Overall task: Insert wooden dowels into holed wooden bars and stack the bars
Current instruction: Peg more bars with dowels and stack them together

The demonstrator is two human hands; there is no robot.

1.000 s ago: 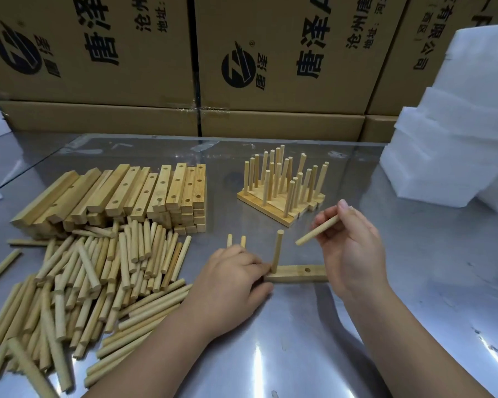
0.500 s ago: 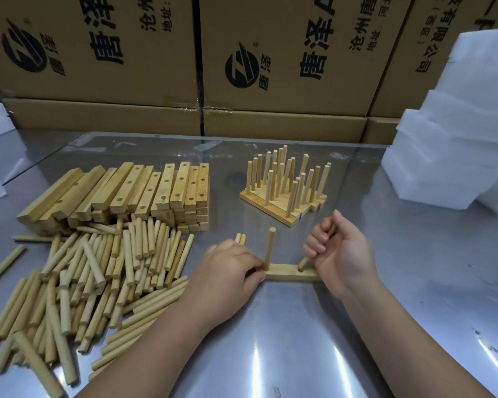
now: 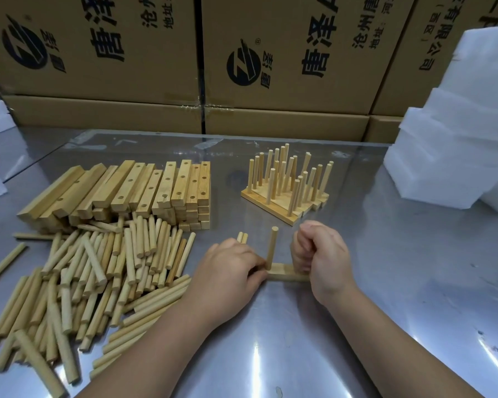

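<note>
While the left hand point(image 3: 227, 271) pinches the pale flat wooden bar point(image 3: 282, 275) steady, the clenched right hand point(image 3: 322, 254), likely gripping a hidden dowel, should push straight down.

Behind, cardboard boxes point(image 3: 104, 53); at right, white foam blocks point(image 3: 460, 145).

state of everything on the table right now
bar, flat on table, between both hands
upright dowel, standing in the bar
left hand, holds spare dowels, touches bar
right hand, fisted at bar's right end
loose dowels, heaped
bare bars, stacked
finished bars, dowels in, side by side
</note>
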